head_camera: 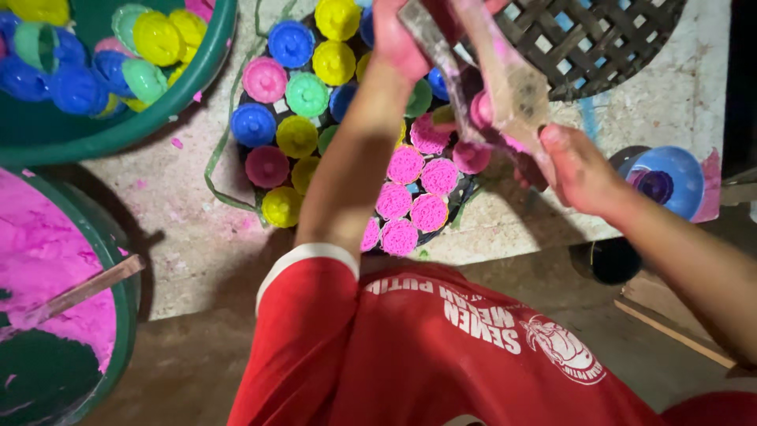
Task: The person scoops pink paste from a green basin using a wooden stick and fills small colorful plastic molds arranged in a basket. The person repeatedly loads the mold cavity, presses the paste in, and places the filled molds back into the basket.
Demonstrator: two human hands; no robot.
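My left hand [398, 39] is raised at the top of the view, closed on the upper end of a thin wooden stick [441, 67] smeared with pink. My right hand [579, 170] grips the lower end of a wider wooden paddle [512, 79], also coated pink. A small pink mould [481, 109] sits between the two sticks. Below them a dark tray [465, 197] holds several small round moulds in blue, yellow, green and pink. Those nearest me are filled with pink paste [406, 164]; the far ones [306, 93] show bare coloured plastic.
A green basin [181, 95] of loose coloured moulds stands at the upper left. Another green basin [122, 315] at the left holds pink paste and a wooden stick [79, 293]. A dark woven basket [591, 39] lies upper right, a blue bowl [670, 177] and black cup [615, 260] at right.
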